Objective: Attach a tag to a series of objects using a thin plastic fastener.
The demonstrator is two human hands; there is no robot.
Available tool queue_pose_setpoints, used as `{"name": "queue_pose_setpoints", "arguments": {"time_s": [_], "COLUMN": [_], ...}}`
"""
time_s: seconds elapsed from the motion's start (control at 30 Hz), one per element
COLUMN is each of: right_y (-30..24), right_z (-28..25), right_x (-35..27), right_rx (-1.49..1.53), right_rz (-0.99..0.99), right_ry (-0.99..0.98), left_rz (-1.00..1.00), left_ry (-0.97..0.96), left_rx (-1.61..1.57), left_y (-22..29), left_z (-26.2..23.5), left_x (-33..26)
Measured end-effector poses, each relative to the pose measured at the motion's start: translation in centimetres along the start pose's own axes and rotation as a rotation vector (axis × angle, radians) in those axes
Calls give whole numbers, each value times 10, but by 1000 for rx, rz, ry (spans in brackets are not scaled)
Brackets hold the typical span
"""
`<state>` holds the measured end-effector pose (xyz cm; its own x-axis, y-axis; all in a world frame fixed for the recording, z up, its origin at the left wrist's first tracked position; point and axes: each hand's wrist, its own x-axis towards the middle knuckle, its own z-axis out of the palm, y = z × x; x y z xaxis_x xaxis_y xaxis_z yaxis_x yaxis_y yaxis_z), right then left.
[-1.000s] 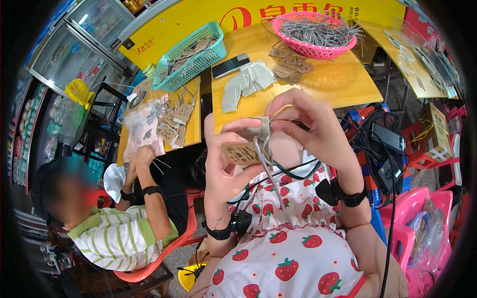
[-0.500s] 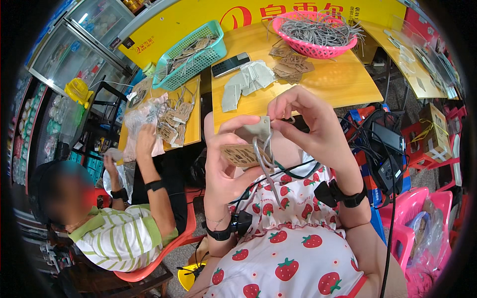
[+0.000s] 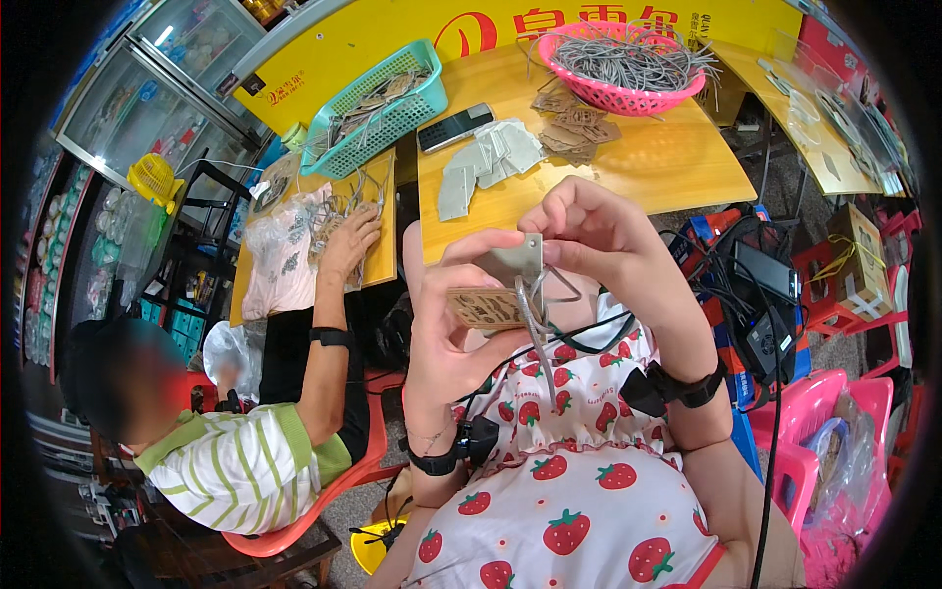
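My left hand [image 3: 432, 329] is closed around a brown printed card tag [image 3: 488, 308] and a pale grey tag [image 3: 517, 259] standing above it. The grey tag has a small hole near its upper corner. A grey cord [image 3: 531, 319] passes by the tags, one end hanging down and a short loop sticking out to the right. Thumb and fingers of my right hand [image 3: 606, 240] are pinched at the grey tag's right edge, by the cord. The exact spot they grip is partly hidden by the fingertips.
On the table [image 3: 677, 167] lie pale grey tags [image 3: 491, 157], brown tags [image 3: 579, 133] and a phone [image 3: 455, 128]. Behind stand a pink basket [image 3: 628, 96] of grey cords and a turquoise basket [image 3: 392, 121]. At left, a co-worker's hand [image 3: 351, 240] rests on corded tags. A black cable [image 3: 775, 393] hangs at right.
My right fingers have come down and closer to the grey tag's edge, and a cord loop now juts out below them. The co-worker's hand has moved right onto the corded tags.
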<state>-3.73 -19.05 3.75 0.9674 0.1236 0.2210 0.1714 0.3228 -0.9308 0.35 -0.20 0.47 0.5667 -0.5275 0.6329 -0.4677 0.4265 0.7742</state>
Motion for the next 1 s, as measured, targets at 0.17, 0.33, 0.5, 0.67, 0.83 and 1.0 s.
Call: {"name": "queue_pose_setpoints", "arguments": {"time_s": [0.17,0.33,0.5,0.67,0.83,1.0], "right_y": [7,1,0,-5,2,5], "right_z": [-5,-2,-1,0,-7,-23], "right_x": [1,1,1,-2,2,6], "right_rx": [154,48,-52,-287,-562,-711], "right_rz": [44,-79,-157,-182,-161,-367], "right_ry": [-69,-37,47,16,102,145], "left_rz": [25,-14,-24,-45,-171,-278], "left_ry": [-39,-11,-19,-20,-46,-102], "left_rx": [29,-7,87,126,135,86], "left_y": [1,1,3,3,-1,-2], "left_z": [-1,-1,-3,-6,-5,-9], "left_x": [1,0,2,2,2,0]}}
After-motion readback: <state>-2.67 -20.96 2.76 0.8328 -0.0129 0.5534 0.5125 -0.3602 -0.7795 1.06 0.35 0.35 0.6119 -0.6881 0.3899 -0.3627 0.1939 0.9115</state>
